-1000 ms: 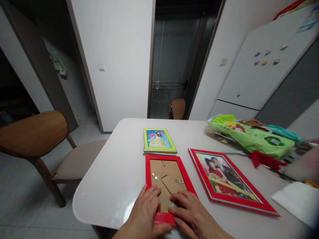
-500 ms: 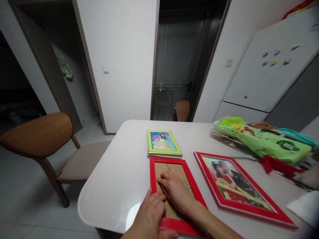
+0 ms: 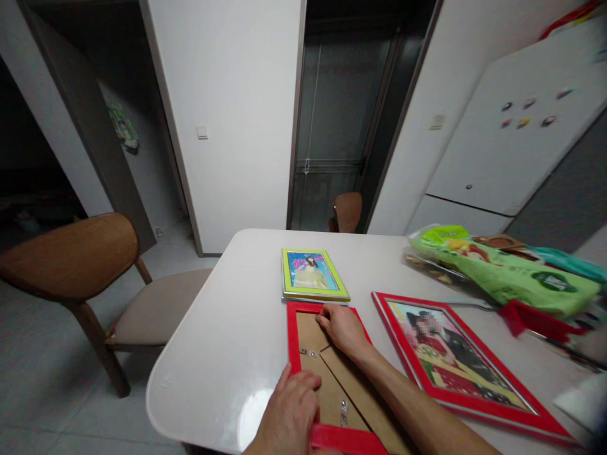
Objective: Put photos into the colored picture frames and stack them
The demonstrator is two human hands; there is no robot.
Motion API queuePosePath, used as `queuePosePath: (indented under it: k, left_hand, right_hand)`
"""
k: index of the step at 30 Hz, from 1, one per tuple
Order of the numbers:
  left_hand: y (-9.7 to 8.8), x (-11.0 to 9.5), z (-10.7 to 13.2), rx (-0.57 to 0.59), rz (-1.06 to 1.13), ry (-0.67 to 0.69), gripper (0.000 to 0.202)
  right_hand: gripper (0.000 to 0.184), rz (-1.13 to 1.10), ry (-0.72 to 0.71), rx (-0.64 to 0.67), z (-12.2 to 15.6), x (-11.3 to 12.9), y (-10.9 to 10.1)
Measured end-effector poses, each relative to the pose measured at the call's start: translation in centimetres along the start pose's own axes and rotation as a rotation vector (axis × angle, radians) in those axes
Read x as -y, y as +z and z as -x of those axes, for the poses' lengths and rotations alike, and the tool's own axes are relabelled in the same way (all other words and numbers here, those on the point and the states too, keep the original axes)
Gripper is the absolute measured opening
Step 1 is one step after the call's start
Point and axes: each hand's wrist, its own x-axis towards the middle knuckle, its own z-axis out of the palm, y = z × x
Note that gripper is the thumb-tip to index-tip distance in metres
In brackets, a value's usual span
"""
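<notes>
A red picture frame (image 3: 294, 354) lies face down on the table, its brown backing board (image 3: 310, 330) showing. Over its lower left side my left hand (image 3: 294, 404) is closed, fingers resting on the board's edge. Near the top edge is my right hand (image 3: 344, 330), its fingers pinched together; whatever is between them is hidden. Small metal clips (image 3: 308, 352) sit at the board's left side, and a metal hinge piece (image 3: 344, 411) is lower down. A brown stand leg (image 3: 353, 379) runs diagonally across the board, partly under my right forearm.
Beyond lies a yellow-green frame (image 3: 313, 273) with a picture. To the right is another red frame (image 3: 455, 354), face up. Farther right are a green package (image 3: 516, 268) and a red object (image 3: 526, 319). A wooden chair (image 3: 76, 259) stands left of the white table (image 3: 213, 354).
My right hand has moved from the board's left side up to its top edge. The left-side clips and the stand leg now show. My left hand has stayed nearly in place.
</notes>
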Motion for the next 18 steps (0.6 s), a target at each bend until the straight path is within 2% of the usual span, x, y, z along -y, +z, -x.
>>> queuePosePath:
  k: [3, 5, 7, 10, 12, 14, 16, 18]
  left_hand:
    - [0.4, 0.0, -0.1, -0.044, -0.013, 0.006, 0.056]
    - [0.6, 0.0, -0.3, -0.072, -0.044, 0.016, 0.055]
    - [0.5, 0.1, -0.3, -0.081, -0.087, 0.069, 0.046]
    - [-0.3, 0.2, -0.2, -0.079, -0.135, 0.141, 0.020]
    - [-1.1, 0.1, -0.2, -0.095, -0.114, 0.161, 0.014]
    - [-2.1, -0.4, -0.3, -0.143, -0.038, 0.149, 0.022]
    - [-2.8, -1.3, -0.7, -0.233, 0.086, 0.080, 0.030]
    - [-2.8, -2.5, -1.3, -0.339, 0.253, -0.012, 0.032]
  right_hand:
    - [0.014, -0.028, 0.082, -0.023, -0.7, 0.0, 0.9]
    - [0.012, -0.080, 0.109, -0.043, -0.8, 0.3, 1.1]
    - [0.014, -0.165, 0.118, -0.064, -0.8, 0.3, 0.6]
    - [0.024, -0.350, 0.103, -0.103, 0.0, -0.8, -1.3]
    - [0.031, -0.490, 0.122, -0.148, 1.2, -2.2, -3.1]
    - [0.043, -0.622, 0.196, -0.200, 3.3, -3.3, -4.4]
    - [0.053, -0.738, 0.277, -0.233, 5.9, -3.3, -4.5]
    - [0.053, -0.913, 0.313, -0.200, 8.5, -2.0, -3.2]
